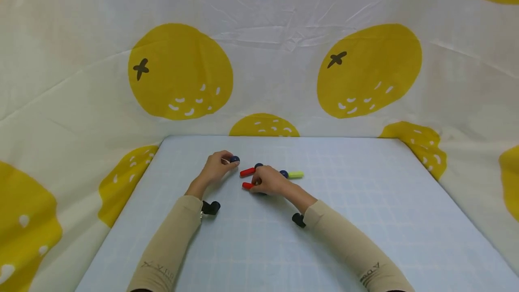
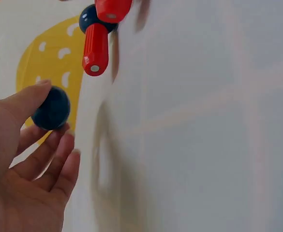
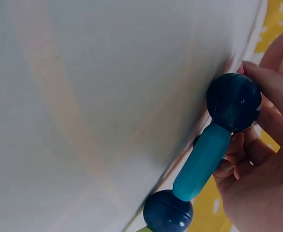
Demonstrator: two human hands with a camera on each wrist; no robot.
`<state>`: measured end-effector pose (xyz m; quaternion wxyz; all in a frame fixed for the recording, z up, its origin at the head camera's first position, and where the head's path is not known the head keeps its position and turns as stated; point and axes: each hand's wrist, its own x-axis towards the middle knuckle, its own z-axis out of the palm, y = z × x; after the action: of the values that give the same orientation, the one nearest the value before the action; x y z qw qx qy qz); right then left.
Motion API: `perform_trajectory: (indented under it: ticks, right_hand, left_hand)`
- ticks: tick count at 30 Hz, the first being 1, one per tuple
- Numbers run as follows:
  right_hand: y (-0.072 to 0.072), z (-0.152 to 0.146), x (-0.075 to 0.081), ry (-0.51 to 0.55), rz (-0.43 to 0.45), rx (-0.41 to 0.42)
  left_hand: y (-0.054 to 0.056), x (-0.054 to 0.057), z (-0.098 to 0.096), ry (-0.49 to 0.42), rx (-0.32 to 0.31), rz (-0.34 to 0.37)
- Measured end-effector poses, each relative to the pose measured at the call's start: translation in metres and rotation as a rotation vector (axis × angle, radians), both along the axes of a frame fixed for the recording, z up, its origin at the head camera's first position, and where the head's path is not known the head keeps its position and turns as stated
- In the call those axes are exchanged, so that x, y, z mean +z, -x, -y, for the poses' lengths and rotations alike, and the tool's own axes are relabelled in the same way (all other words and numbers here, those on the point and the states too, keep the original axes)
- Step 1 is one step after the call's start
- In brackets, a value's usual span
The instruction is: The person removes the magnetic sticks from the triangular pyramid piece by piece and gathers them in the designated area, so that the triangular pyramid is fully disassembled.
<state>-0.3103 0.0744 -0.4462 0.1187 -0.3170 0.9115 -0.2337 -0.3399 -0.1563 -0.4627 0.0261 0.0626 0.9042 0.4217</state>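
Note:
My left hand [image 1: 216, 166] pinches a dark blue ball [image 2: 52, 108] between thumb and fingertips, just above the table. To its right, my right hand [image 1: 269, 180] pinches a red magnetic rod [image 1: 247, 185]; its tip sticks out past the fingers. A second red rod [image 2: 96, 50] joins a dark blue ball [image 1: 258, 166] behind the right hand. In the right wrist view, a dark blue ball [image 3: 234, 102] lies by the thumb, joined to a teal rod [image 3: 202, 162] and another blue ball [image 3: 168, 211]. A yellow-green rod [image 1: 296, 175] extends rightward. The right hand hides part of these pieces.
A pale blue checked cloth covers the table [image 1: 259, 247]. Behind and beside it hangs a white curtain [image 1: 275, 75] with large yellow fruit prints. Each wrist wears a black camera mount, such as the left one [image 1: 211, 207].

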Motion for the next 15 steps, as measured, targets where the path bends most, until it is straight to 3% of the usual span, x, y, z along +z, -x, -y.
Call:
perform_trajectory:
  ticks: [7, 11, 15]
  right_hand:
    - [-0.001, -0.001, 0.000, 0.028, 0.000, -0.004]
    - [0.000, -0.001, 0.000, 0.019, 0.000, -0.002]
    - [-0.001, -0.001, 0.000, 0.016, -0.006, 0.002]
  left_hand:
    - [0.032, -0.006, -0.016, -0.019, 0.062, 0.008]
    - [0.038, -0.007, -0.020, -0.022, 0.112, 0.022]
    - [0.042, -0.009, -0.022, -0.004, 0.120, 0.013]
